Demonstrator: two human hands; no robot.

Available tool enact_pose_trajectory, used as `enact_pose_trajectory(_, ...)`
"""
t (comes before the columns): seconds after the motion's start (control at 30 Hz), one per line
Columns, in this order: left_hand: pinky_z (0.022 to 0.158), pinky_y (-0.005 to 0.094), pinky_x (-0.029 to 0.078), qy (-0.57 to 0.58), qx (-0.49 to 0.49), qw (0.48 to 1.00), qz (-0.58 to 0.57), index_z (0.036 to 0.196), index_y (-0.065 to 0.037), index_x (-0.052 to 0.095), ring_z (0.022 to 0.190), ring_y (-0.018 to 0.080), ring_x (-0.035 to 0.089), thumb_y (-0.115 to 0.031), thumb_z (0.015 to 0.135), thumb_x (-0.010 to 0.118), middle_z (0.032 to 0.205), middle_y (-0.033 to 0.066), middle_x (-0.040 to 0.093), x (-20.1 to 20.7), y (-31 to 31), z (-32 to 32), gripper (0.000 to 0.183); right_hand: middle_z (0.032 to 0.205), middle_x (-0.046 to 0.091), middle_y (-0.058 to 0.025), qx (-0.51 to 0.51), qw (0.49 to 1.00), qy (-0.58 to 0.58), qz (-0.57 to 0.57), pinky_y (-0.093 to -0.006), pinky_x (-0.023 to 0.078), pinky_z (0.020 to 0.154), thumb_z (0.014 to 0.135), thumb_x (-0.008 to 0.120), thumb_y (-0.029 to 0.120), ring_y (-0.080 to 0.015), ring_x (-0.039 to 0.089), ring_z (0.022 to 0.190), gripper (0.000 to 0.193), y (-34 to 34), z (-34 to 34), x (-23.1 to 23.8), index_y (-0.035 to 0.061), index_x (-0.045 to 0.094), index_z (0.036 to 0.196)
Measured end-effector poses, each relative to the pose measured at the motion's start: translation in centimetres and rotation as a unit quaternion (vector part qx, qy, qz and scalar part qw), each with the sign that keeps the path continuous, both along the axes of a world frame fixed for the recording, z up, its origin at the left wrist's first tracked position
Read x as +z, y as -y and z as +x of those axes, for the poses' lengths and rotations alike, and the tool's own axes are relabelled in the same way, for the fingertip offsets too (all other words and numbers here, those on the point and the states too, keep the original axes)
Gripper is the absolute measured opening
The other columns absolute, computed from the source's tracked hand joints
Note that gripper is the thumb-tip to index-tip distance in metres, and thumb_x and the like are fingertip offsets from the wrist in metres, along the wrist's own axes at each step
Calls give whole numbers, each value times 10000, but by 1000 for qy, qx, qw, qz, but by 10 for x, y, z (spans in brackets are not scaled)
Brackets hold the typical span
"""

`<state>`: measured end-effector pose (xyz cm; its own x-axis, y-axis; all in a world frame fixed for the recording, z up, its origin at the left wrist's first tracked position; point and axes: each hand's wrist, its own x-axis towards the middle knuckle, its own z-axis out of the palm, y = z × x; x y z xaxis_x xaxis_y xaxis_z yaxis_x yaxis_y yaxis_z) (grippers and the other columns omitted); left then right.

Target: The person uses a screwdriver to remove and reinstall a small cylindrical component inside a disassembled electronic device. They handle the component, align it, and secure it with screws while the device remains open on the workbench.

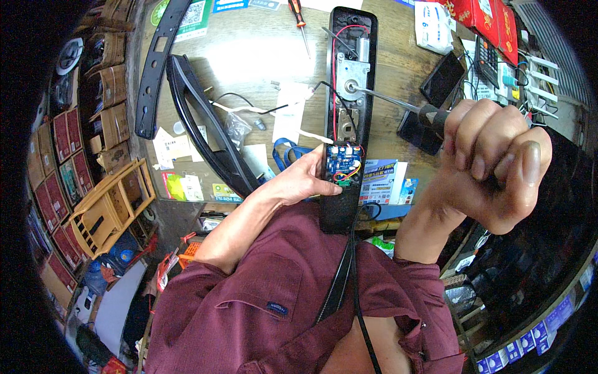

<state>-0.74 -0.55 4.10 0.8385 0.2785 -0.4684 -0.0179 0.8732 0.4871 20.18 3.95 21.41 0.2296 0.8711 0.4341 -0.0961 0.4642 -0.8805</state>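
A long black door lock housing point(369, 56) lies open-backed in front of me, its lower end toward my body. Inside are a silvery metal gear unit point(360, 71), red and black wires, and a blue circuit board point(344, 163). My left hand point(296, 182) grips the housing's lower left edge beside the board, thumb across the front. In a closed fist, my right hand point(492, 159) holds a screwdriver point(433, 118) by its dark handle. Its shaft slants left, the tip at the round hub of the gear unit. Whether the tip is seated there I cannot tell.
On the wooden table point(398, 37) lie a curved black handle frame point(208, 128), a perforated black strip point(154, 81) and an orange-handled screwdriver point(299, 22). Two dark phones point(443, 78) and a white router point(542, 78) sit at right. A wooden chair point(112, 209) stands at left.
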Motion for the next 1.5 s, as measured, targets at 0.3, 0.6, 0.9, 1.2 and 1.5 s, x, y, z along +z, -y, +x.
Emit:
enact_pose_trajectory(0.3, 1074, 327, 450, 5, 19, 1000, 10, 1473, -19, 430, 1210, 154, 589, 193, 767, 686, 1302, 40, 623, 5, -1, 1, 780, 653, 521, 30, 194, 979, 49, 49, -296, 392, 492, 953, 530, 298, -117, 473, 501, 193, -9, 28, 10, 152, 486, 835)
enact_pose_trajectory(0.6, 1124, 318, 405, 7, 7, 1000, -12, 1492, -34, 424, 1270, 143, 552, 163, 746, 741, 1375, 14, 586, -2, 0, 1, 834, 676, 493, 3, 91, 995, 5, 33, -266, 373, 470, 988, 465, 310, -96, 417, 496, 229, 2, 30, 22, 131, 506, 851)
enact_pose_trajectory(0.9, 1071, 323, 451, 2, 21, 1000, 16, 1461, -14, 439, 1206, 152, 586, 189, 762, 688, 1298, 41, 621, 4, -1, 3, 769, 665, 480, -11, 40, 999, -18, 25, -285, 368, 481, 1042, 367, 323, -116, 395, 487, 324, -1, 22, 2, 121, 503, 829)
enact_pose_trajectory(1.2, 1078, 326, 445, 2, 19, 1000, 11, 1461, -15, 435, 1220, 149, 579, 188, 757, 693, 1309, 40, 616, 4, -2, 3, 777, 662, 484, -10, 93, 995, -5, 26, -306, 381, 486, 1019, 444, 314, -133, 411, 481, 278, -4, 22, -5, 134, 486, 811)
enact_pose_trajectory(1.5, 1100, 324, 437, 2, 11, 999, -31, 1482, -37, 442, 1246, 148, 583, 181, 746, 728, 1352, 25, 616, 2, 0, 1, 820, 669, 509, 5, 159, 986, 2, 50, -275, 417, 452, 981, 473, 300, -124, 480, 496, 242, -8, 27, -9, 147, 468, 793)
